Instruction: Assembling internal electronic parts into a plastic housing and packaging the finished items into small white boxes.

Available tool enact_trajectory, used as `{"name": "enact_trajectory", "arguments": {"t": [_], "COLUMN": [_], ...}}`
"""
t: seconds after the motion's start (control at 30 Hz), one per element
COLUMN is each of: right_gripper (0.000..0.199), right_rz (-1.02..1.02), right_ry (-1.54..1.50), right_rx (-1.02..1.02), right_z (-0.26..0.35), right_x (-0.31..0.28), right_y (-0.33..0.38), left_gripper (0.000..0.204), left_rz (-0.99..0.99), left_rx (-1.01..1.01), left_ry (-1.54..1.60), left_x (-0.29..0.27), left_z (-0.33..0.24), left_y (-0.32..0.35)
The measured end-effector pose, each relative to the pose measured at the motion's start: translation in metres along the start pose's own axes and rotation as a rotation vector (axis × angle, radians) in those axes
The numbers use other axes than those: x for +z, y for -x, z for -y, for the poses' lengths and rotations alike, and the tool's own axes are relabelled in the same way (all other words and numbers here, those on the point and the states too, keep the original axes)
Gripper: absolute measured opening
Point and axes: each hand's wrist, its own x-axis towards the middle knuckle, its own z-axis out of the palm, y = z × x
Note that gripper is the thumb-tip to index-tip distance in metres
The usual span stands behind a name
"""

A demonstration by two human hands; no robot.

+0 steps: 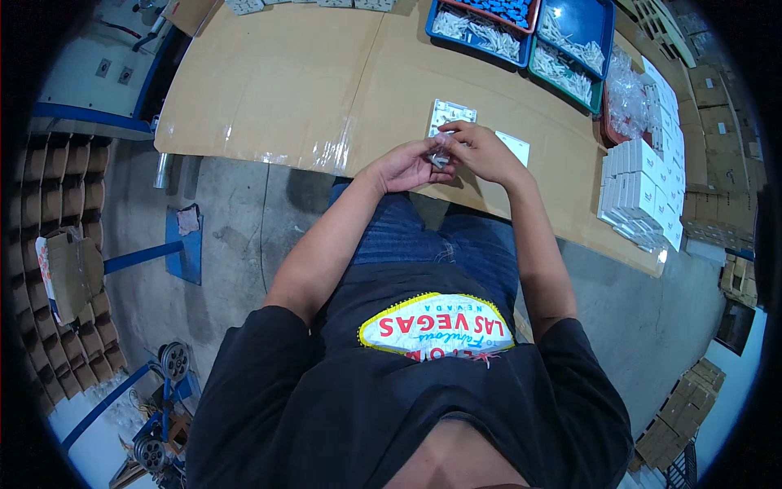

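1. Both hands meet at the near edge of the cardboard-covered table [277, 90], just above the person's lap. The left hand [405, 167] and the right hand [482, 151] close on one small pale part [441, 157] held between them.
2. Fingers: left fingertips curled in and pinching the part from the left; right fingers bent over it from the right and above, thumb hidden. The part itself is too small to make out.
3. Just beyond the hands lies a white flat plate [450, 113] on the table; a second white plate [516, 147] sits to its right, partly hidden by the right hand.
4. Far right: blue bins [479, 33] with small white pieces, and a green bin [562, 72] alongside.
5. Right edge: stacked white boxes [639, 191], many of them, with clear bags [627, 94] behind.
6. Judgement on progress: this piece looks mid-assembly, still in hand. The box stack suggests finished units; the well-filled bins suggest plenty remains.
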Motion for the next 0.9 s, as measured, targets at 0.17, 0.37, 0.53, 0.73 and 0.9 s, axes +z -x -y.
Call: {"name": "enact_trajectory", "arguments": {"t": [0.17, 0.37, 0.53, 0.73, 0.9], "right_gripper": [0.039, 0.036, 0.04, 0.035, 0.039], "right_rz": [-0.114, 0.037, 0.101, 0.012, -0.112], "right_ry": [-0.05, -0.049, 0.087, 0.124, -0.019], "right_rx": [-0.086, 0.126, -0.081, -0.034, -0.138], "right_z": [0.004, 0.011, 0.014, 0.021, 0.003], "right_x": [-0.002, -0.004, -0.005, -0.004, 0.0], "right_y": [0.003, 0.0, 0.004, 0.009, 0.007], "left_gripper": [0.044, 0.043, 0.042, 0.042, 0.043], "left_rz": [-0.001, -0.028, -0.058, -0.043, -0.092], "left_rx": [0.032, 0.035, 0.038, 0.027, 0.017], "left_ry": [0.018, -0.02, -0.022, 0.015, -0.023], "left_x": [0.007, 0.001, 0.003, -0.002, 0.007], "left_z": [-0.001, 0.0, 0.001, 0.002, -0.002], "left_y": [0.001, 0.0, -0.001, -0.002, 0.0]}}
